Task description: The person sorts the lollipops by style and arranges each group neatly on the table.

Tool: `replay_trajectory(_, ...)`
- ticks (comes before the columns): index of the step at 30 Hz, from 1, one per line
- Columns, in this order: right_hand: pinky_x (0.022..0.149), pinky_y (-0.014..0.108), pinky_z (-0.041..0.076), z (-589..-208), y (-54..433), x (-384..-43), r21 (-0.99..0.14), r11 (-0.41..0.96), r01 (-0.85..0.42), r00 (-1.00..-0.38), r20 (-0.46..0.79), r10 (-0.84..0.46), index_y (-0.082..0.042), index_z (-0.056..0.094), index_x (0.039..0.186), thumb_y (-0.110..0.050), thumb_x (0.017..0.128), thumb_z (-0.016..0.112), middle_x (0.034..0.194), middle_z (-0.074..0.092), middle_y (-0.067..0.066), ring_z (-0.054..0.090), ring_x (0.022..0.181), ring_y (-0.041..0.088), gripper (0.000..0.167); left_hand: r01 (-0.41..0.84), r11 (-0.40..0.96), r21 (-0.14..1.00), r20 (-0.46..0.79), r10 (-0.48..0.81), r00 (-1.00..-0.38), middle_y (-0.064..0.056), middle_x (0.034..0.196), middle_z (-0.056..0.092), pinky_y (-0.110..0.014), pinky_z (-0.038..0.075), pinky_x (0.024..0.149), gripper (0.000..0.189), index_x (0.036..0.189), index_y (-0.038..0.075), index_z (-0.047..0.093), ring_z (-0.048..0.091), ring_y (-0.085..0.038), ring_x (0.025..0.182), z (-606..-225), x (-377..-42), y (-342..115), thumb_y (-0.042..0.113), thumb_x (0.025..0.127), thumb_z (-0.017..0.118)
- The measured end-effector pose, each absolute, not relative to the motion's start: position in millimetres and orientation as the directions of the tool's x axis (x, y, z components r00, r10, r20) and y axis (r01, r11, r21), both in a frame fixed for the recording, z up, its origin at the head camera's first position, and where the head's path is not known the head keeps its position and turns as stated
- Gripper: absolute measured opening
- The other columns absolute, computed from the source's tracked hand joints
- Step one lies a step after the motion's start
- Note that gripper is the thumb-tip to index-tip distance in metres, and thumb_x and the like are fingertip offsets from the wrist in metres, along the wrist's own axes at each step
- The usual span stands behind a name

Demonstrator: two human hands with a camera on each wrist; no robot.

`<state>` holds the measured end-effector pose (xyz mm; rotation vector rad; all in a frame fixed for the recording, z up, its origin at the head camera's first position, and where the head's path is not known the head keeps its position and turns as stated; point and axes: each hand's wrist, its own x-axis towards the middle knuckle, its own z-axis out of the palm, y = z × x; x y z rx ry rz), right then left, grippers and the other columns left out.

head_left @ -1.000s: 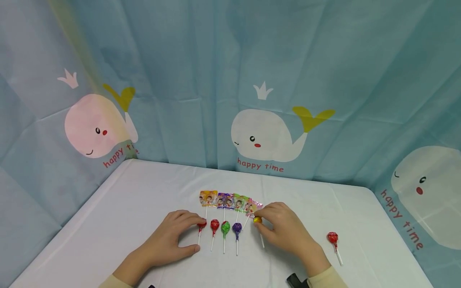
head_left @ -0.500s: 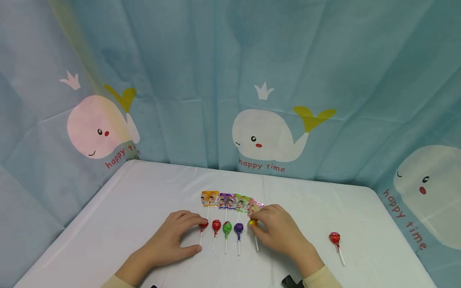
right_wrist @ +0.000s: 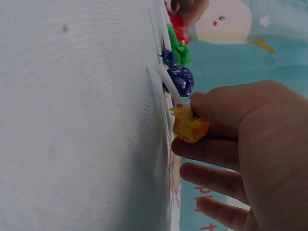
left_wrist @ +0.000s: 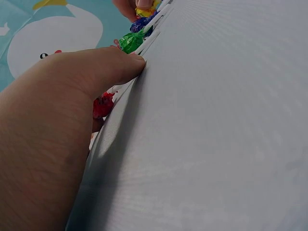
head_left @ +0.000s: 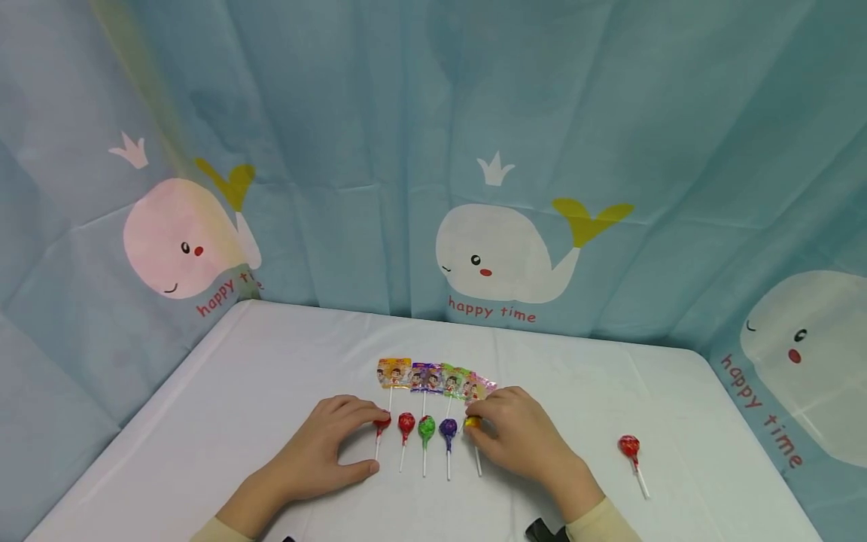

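Note:
My right hand [head_left: 518,433] pinches the yellow lollipop [right_wrist: 190,126] by its wrapped head, between thumb and index finger; the other fingers are spread. Its stick points toward me. To its left lies a purple lollipop [head_left: 448,428], then a green lollipop [head_left: 426,427] and a red lollipop [head_left: 406,424]. At the row's left end, the fingertips of my left hand [head_left: 332,448] touch another red lollipop [head_left: 382,423], partly hidden under them. The left thumb [left_wrist: 122,67] stands apart from that head, its tip at the cloth.
Behind this row lie several flat-wrapped lollipops, including an orange one [head_left: 394,373], a purple one [head_left: 426,378] and a pink one [head_left: 478,388]. A lone red lollipop [head_left: 629,446] lies at the right on the white tablecloth [head_left: 305,339]. A whale-print curtain [head_left: 352,150] hangs behind.
My right hand has moved left with the yellow lollipop, bringing it closer to the purple one. The left hand stays at the leftmost red lollipop.

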<state>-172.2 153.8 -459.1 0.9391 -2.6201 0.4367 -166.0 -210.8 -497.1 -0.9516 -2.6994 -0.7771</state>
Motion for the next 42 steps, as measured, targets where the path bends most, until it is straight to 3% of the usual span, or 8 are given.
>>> replay_trajectory(21, 0.095, 0.041, 0.058, -459.3, 149.4, -171.0, -0.155, 0.756, -0.636, -0.756, 0.319, -0.571, -0.020, 0.084, 0.105, -0.032, 0.096, 0.085, 0.100, 0.079, -0.011, 0.073, 0.096, 0.013, 0.015, 0.624, 0.660, 0.419, 0.332, 0.528, -0.782, 0.029, 0.144, 0.059, -0.056, 0.044, 0.113, 0.063, 0.143, 0.044, 0.066, 0.049, -0.011, 0.137, -500.5, -167.6, -211.6, 0.049, 0.085, 0.091)
replay_trajectory(42, 0.099, 0.043, 0.057, -453.8, 154.4, -167.8, -0.108, 0.738, -0.666, -0.709, 0.397, -0.582, -0.015, 0.082, 0.113, -0.034, 0.097, 0.084, 0.108, 0.080, -0.006, 0.074, 0.104, 0.016, 0.026, 0.625, 0.658, 0.420, 0.336, 0.527, -0.781, 0.028, 0.145, 0.059, -0.055, 0.044, 0.113, 0.063, 0.144, 0.043, 0.067, 0.049, -0.011, 0.138, -499.1, -166.0, -211.4, 0.049, 0.086, 0.091)
